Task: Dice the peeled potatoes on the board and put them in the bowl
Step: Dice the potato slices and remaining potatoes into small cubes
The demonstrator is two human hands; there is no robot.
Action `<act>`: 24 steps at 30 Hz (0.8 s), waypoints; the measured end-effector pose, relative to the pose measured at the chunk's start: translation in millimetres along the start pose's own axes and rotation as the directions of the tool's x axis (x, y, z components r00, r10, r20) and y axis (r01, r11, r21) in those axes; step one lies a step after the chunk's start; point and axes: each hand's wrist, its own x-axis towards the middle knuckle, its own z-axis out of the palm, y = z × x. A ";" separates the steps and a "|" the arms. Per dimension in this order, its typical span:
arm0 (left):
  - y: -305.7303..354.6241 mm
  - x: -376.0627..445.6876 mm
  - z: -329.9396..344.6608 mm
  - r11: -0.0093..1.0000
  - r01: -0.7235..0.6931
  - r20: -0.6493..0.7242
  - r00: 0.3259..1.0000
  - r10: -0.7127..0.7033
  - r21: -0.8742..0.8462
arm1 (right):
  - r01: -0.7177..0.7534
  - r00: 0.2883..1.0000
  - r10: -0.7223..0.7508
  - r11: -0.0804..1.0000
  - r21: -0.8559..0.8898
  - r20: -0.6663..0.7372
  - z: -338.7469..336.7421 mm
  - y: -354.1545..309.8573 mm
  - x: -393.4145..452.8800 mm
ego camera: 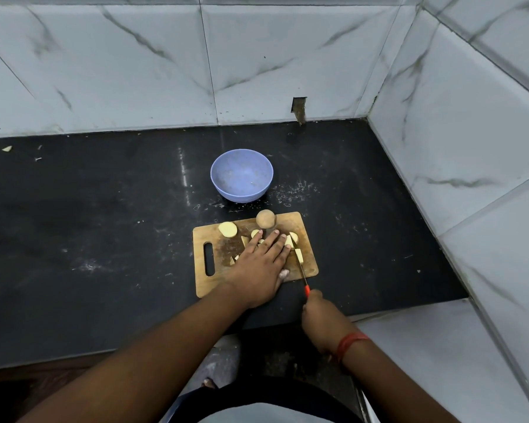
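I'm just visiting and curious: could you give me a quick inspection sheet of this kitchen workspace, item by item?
Surface: black countertop, dusty, with pale crumbs and specks.
Job's things: wooden cutting board carrying potato pieces, a potato half and a whole potato; blue bowl behind the board, no potato in it.
Clutter: a small scrap at the far left of the countertop.
Hands: left hand flat on the pieces; right hand grips a red-handled knife, blade among the pieces.
Cables: nothing seen.
Surroundings: marble-look wall tiles with a small cut-out hole.
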 end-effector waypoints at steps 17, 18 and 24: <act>-11.0 -6.4 6.1 0.999 -0.032 -0.026 0.999 0.032 -0.003 | -0.074 0.996 0.078 0.995 0.069 -0.049 -22.5 -27.6 20.4; -10.9 -6.4 6.8 0.999 -0.031 -0.025 0.999 0.031 -0.008 | -0.083 0.995 0.086 0.995 0.059 -0.048 -22.0 -27.7 20.9; -11.2 -5.1 7.6 0.999 -0.034 -0.026 0.999 0.034 -0.019 | -0.087 0.994 0.090 0.995 0.047 -0.056 -18.0 -28.2 24.4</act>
